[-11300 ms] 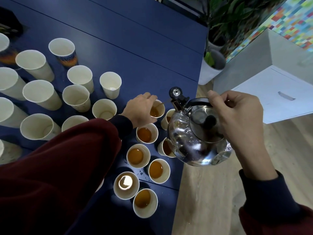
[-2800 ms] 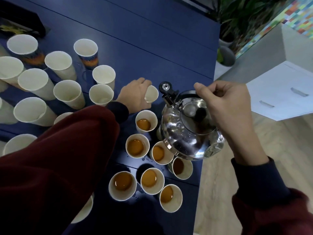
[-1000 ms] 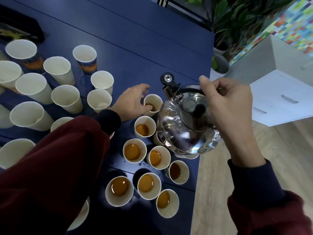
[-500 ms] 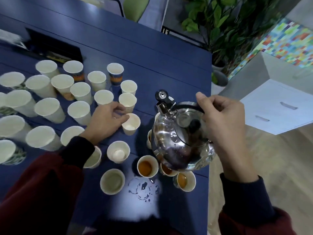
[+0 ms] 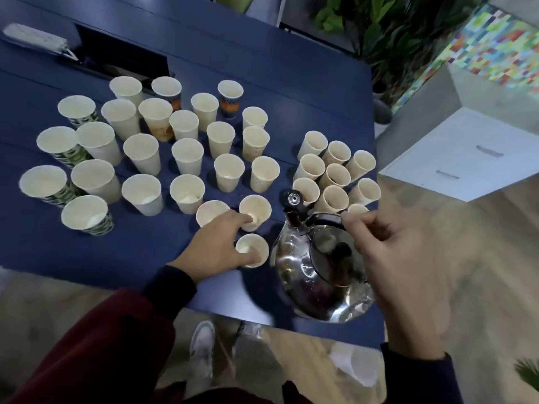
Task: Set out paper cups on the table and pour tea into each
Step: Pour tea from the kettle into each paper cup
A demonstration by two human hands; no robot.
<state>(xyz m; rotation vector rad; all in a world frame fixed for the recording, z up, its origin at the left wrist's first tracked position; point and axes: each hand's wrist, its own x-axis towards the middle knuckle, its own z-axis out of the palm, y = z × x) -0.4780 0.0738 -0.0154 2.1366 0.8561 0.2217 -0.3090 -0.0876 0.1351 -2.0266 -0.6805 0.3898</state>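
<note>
Mostly plain cups (image 5: 186, 158); printed cups (image 5: 229, 107) blurred, unreadable.

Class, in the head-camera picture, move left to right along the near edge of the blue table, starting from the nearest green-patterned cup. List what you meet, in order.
Green-patterned cup → left hand → small cup by its thumb → steel kettle → right hand gripping the kettle's handle.

Office lounge, long blue table (image 5: 291, 91), white drawer cabinet (image 5: 466, 158), potted plants (image 5: 376, 27), colourful mosaic wall (image 5: 493, 45)
</note>
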